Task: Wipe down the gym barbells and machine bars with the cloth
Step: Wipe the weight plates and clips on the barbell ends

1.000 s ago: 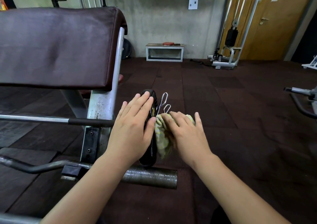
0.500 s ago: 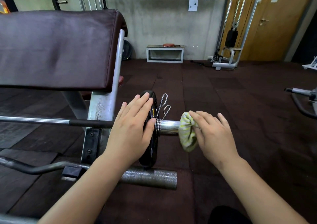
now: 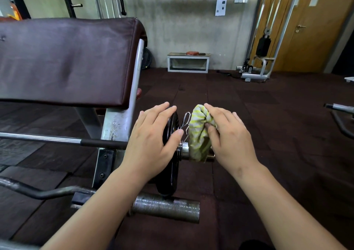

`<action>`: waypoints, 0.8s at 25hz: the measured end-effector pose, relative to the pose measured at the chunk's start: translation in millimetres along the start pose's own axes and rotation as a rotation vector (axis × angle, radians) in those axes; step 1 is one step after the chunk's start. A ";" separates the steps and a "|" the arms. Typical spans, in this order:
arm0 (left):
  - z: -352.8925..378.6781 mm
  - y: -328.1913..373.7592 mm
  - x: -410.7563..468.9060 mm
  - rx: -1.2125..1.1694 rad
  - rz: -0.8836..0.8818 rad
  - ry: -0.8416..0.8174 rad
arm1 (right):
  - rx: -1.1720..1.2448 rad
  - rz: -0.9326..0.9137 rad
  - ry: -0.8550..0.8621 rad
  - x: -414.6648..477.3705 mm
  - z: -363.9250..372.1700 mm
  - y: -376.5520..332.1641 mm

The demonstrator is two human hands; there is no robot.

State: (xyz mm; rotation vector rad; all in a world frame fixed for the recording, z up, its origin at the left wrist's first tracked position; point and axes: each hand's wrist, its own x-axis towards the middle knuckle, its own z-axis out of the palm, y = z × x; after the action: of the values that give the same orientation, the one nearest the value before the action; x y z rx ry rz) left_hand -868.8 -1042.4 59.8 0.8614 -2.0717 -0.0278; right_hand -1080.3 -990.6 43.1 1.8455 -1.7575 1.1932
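Gripping a bunched yellow-and-white striped cloth (image 3: 199, 133), the right hand (image 3: 229, 136) presses it over the chrome sleeve (image 3: 184, 150) at the end of the barbell (image 3: 57, 139), with thumb and fingers closed on the fabric so that the cloth sits under and to the left of the palm and hangs down over the sleeve. Just beside the cloth, a wire spring collar (image 3: 185, 119) stands up from the sleeve against a black weight plate (image 3: 169, 169). The left hand (image 3: 153, 144) lies open and flat on the near face of that plate, fingers spread over its upper rim and thumb touching the plate's edge near the collar. The barbell's shaft runs left past a grey upright (image 3: 116, 127) under a maroon padded bench (image 3: 63, 62). A second, curved bar (image 3: 164, 207) rests lower, near the dark rubber floor (image 3: 268, 173).
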 end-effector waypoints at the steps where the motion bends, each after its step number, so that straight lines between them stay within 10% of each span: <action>1: -1.6 1.6 8.8 0.000 -0.006 -0.010 | 0.018 0.002 -0.009 9.3 -1.5 -2.5; 20: -195.4 117.9 170.5 0.035 -0.326 -0.173 | 0.235 0.173 -0.419 205.3 -180.5 -113.5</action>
State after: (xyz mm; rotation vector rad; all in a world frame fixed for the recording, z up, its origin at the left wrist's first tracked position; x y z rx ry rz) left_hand -858.4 -997.5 341.0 1.2488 -2.0729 -0.2507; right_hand -1058.3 -973.9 337.8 2.2512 -2.1100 1.1808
